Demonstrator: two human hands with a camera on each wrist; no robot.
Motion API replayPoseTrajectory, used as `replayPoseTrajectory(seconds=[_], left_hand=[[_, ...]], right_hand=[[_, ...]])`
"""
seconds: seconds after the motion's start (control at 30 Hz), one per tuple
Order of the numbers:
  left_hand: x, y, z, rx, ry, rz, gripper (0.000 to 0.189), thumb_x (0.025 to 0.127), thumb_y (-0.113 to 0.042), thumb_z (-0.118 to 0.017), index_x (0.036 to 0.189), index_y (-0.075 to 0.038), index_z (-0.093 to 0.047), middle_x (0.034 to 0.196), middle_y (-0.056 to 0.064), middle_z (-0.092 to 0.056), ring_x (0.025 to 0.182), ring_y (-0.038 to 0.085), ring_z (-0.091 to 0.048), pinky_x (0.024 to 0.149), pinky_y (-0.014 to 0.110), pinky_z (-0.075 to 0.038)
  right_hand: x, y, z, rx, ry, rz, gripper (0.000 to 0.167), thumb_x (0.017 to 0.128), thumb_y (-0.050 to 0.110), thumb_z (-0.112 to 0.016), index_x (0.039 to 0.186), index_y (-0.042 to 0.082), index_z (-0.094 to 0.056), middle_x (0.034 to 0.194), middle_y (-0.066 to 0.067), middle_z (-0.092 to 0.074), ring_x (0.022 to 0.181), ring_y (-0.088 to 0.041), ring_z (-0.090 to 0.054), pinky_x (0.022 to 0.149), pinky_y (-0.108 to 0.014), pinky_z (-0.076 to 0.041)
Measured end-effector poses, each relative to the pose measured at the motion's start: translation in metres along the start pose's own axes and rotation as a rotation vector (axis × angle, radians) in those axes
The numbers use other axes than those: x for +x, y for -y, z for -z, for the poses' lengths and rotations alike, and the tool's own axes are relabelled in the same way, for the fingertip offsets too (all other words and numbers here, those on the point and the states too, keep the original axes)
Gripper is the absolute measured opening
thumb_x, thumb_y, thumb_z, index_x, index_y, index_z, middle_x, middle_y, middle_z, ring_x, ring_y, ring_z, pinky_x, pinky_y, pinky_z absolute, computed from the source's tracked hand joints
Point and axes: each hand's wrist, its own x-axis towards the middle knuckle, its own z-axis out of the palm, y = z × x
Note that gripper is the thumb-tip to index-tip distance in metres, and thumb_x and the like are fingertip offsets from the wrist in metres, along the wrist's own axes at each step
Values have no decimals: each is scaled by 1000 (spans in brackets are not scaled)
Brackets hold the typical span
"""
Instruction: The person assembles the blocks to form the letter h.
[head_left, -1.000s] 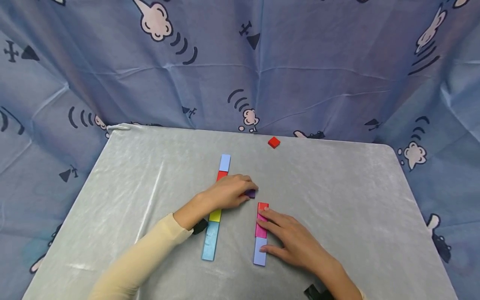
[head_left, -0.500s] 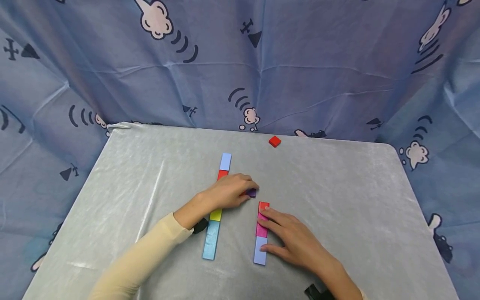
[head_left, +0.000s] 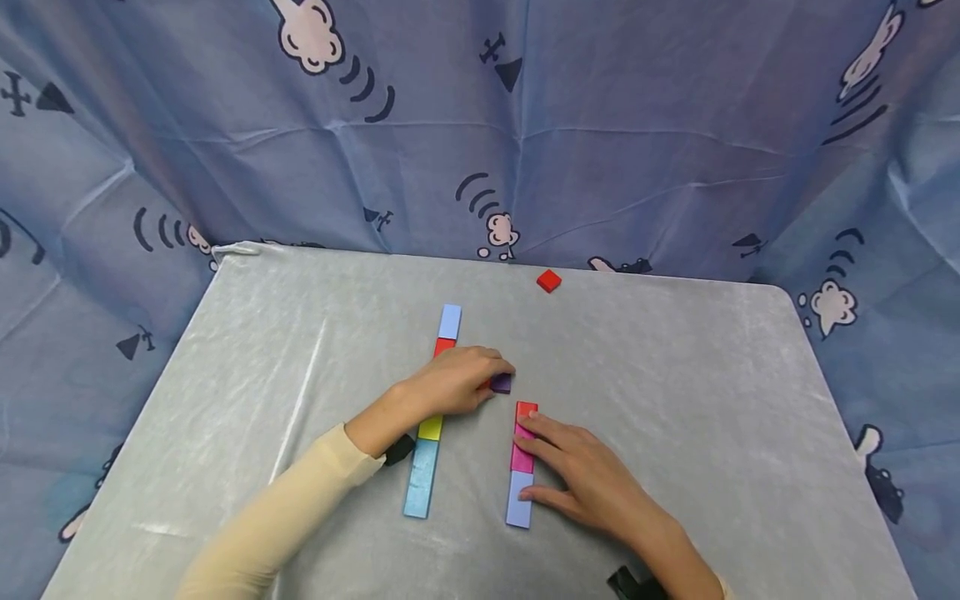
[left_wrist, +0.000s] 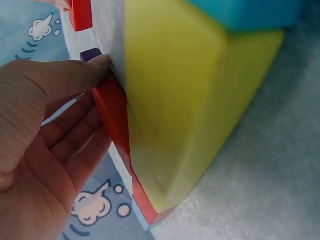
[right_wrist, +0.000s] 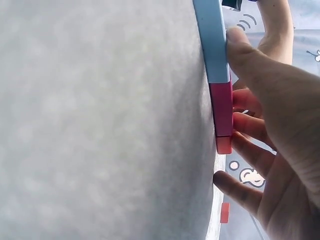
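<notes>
My left hand (head_left: 453, 381) reaches across the left row of coloured blocks. Its thumb and fingers pinch a purple block (head_left: 501, 384), which meets the end of a red block (left_wrist: 113, 102); the palm hides much of this red block from above. Below the hand lie a yellow block (head_left: 430, 427) and a light blue block (head_left: 422, 478) of that row. With extended fingers, my right hand (head_left: 588, 471) rests along the right row: a red block (head_left: 527, 408), a pink block (head_left: 522, 457) and a lavender block (head_left: 519, 500). Its thumb touches the lavender block's side.
A single red block (head_left: 549, 281) lies near the far edge of the grey cloth-covered table (head_left: 675, 375). Above my left hand, the left row continues with a red block (head_left: 445, 346) and a pale blue block (head_left: 450, 322). A patterned blue curtain (head_left: 637, 167) hangs behind.
</notes>
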Motion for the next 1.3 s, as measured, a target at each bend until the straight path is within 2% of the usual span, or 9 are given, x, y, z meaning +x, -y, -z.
replayPoseTrajectory(seconds=[0.23, 0.37, 0.53, 0.67, 1.0, 1.13, 1.3], left_hand=[[1, 0, 1, 0, 7, 3, 35, 98, -16, -75, 133, -11, -72, 123, 2, -76, 109, 18, -70, 101, 34, -60], [3, 0, 4, -3, 40, 8, 41, 97, -23, -77, 136, -10, -70, 125, 4, -75, 110, 19, -70, 103, 35, -59], [11, 2, 14, -16, 89, 45, 50, 98, -35, -76, 140, -10, -68, 131, 5, -73, 110, 18, -69, 102, 35, -59], [26, 6, 21, -19, 78, 52, 51, 100, -39, -72, 142, -10, -67, 135, 5, -71, 115, 18, -69, 104, 37, -59], [69, 15, 35, 4, 48, 91, 47, 105, -31, -66, 147, -11, -63, 145, 7, -65, 133, 22, -63, 116, 41, -53], [90, 19, 40, 19, 17, 101, 46, 105, -26, -66, 148, -11, -62, 146, 7, -63, 132, 23, -63, 114, 42, -54], [111, 25, 39, 17, 4, 107, 44, 104, -19, -66, 147, -12, -63, 143, 9, -64, 124, 24, -65, 108, 43, -56]], right_hand=[[0, 0, 2, 22, 35, -26, 71, 89, 58, -79, 145, 17, -66, 156, -5, -59, 139, -23, -61, 108, -49, -56], [1, 0, 3, 23, 47, -33, 71, 89, 59, -78, 146, 17, -66, 157, -5, -58, 140, -24, -60, 109, -49, -55], [3, 0, 4, 21, 48, -27, 72, 89, 59, -78, 147, 17, -64, 158, -5, -57, 141, -23, -59, 110, -49, -55], [2, -1, 4, 19, 30, -14, 72, 88, 58, -79, 146, 17, -65, 157, -5, -58, 140, -24, -60, 108, -49, -56], [0, -1, 5, 23, 61, -27, 72, 90, 60, -76, 148, 19, -64, 158, -3, -57, 142, -22, -58, 110, -49, -55], [1, -1, 6, 15, 56, -28, 72, 90, 60, -76, 148, 19, -64, 158, -3, -57, 142, -22, -58, 110, -48, -55], [0, -1, 4, 21, 51, -14, 71, 92, 60, -75, 147, 19, -64, 157, -3, -58, 142, -22, -58, 108, -48, -56]])
